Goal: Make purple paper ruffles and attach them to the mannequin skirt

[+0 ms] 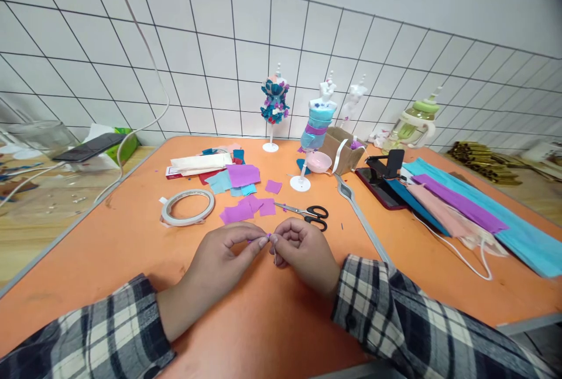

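My left hand (222,262) and my right hand (302,253) meet fingertip to fingertip low over the orange table (132,244). Both are closed in a pinch on a tiny purple paper scrap (267,236) held between them. Just beyond my hands lie loose purple paper squares (248,209), black-handled scissors (309,212) and a roll of clear tape (187,206). Both sleeves are plaid.
Farther back stand three small mannequin stands (274,103), one dressed in blue and purple paper (318,124). A pile of blue, purple and white paper pieces (228,177) lies at centre left. Crepe paper sheets (474,215), a phone on a stand (384,183) and a green-capped bottle (415,124) sit at right.
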`<state>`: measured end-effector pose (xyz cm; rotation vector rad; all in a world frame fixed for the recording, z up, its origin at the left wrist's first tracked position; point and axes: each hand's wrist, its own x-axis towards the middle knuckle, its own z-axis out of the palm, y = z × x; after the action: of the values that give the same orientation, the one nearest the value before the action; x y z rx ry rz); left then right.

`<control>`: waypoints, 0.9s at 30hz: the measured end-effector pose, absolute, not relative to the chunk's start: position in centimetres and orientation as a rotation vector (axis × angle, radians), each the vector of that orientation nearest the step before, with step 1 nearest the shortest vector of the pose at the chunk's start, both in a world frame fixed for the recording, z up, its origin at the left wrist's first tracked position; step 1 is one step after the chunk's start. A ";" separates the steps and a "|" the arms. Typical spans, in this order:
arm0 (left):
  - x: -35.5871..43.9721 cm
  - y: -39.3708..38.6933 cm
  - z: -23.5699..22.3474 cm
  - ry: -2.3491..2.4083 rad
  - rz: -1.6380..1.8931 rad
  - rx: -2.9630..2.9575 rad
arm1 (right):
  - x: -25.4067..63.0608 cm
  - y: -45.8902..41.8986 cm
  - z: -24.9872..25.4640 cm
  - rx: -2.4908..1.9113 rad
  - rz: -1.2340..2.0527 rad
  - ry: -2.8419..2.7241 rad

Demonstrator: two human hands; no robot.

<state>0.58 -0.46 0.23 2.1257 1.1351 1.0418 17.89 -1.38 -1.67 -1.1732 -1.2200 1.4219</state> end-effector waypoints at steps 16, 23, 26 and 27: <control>0.2 -0.4 0.1 1.201 1.122 2.065 | 18.1 -2.1 -1.7 -1.077 1.273 -1.318; -0.8 0.3 -0.3 1.119 1.169 2.035 | 18.8 -1.7 -1.1 -1.002 1.703 -1.178; -1.1 0.3 0.1 0.902 1.102 2.136 | 19.4 -1.3 -1.4 -0.987 1.773 -1.219; -1.3 0.3 0.4 0.813 1.045 2.180 | 19.6 -1.1 -1.6 -0.974 1.803 -1.254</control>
<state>-1.27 0.31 0.38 2.1798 0.8130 1.0445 19.63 -1.15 -1.57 -0.9739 -1.2543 1.8026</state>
